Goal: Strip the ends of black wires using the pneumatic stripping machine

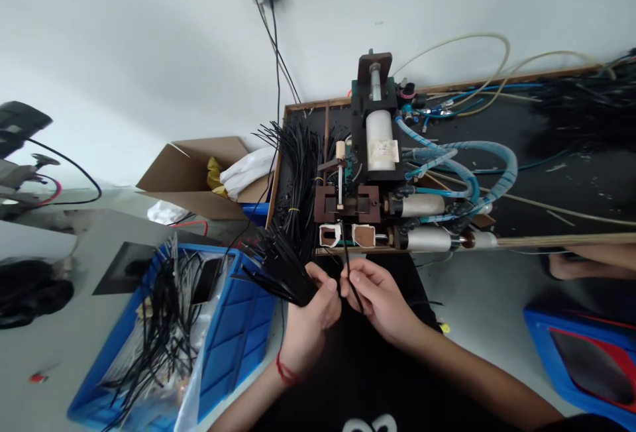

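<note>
My left hand (318, 303) is closed around a thick bundle of black cables (285, 266), whose ends fan out up and to the left. Between the thumb and fingers of my right hand (375, 293) is a single black cable (347, 251). Its upper end reaches up to the jaws (364, 236) at the front of a pneumatic machine (381, 140). Whether the jaws touch the cable I cannot tell. Behind the left hand, a banded bundle of black cables (298, 187) lies on the bench.
A blue crate (233, 332) with loose cables and a phone (207, 279) stands lower left. Behind it is an open cardboard box (193, 180). Blue air hoses (497, 154) curl right of the machine over the dark bench (527, 200). A blue and red stool (561, 359) stands at right, near another person's bare limb (586, 263).
</note>
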A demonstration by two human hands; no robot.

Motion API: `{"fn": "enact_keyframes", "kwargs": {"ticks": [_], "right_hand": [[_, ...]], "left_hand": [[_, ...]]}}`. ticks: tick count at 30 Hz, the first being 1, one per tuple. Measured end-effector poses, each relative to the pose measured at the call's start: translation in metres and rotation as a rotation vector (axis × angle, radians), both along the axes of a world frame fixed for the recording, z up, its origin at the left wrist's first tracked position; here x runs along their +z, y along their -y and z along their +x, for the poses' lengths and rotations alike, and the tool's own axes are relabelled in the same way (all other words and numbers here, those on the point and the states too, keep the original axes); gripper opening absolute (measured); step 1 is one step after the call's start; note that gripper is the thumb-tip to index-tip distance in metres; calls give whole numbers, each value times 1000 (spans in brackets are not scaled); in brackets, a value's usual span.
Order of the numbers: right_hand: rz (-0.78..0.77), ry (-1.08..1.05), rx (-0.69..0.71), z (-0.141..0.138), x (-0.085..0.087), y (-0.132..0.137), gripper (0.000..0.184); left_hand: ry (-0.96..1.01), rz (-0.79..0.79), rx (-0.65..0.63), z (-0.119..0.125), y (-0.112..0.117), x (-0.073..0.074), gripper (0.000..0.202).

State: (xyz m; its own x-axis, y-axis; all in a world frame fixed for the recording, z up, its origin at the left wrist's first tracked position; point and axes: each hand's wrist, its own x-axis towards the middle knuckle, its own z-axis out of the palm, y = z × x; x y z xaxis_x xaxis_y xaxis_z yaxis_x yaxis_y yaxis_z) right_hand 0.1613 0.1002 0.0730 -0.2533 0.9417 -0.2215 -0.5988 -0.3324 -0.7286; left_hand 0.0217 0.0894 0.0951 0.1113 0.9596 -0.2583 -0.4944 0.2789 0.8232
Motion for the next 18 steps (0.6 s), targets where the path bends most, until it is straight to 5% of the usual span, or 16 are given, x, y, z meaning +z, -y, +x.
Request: {"fn": "enact_keyframes", "kwargs": {"ticks": [7,18], "right_hand": [[-189,-325,31,-13,-5,-10,25],[-244,-458,92,-19,-7,-14,27]], "left_hand": [[90,-27,22,-6,-2,-1,19],[101,-23,-10,-13,2,5,21]]}}
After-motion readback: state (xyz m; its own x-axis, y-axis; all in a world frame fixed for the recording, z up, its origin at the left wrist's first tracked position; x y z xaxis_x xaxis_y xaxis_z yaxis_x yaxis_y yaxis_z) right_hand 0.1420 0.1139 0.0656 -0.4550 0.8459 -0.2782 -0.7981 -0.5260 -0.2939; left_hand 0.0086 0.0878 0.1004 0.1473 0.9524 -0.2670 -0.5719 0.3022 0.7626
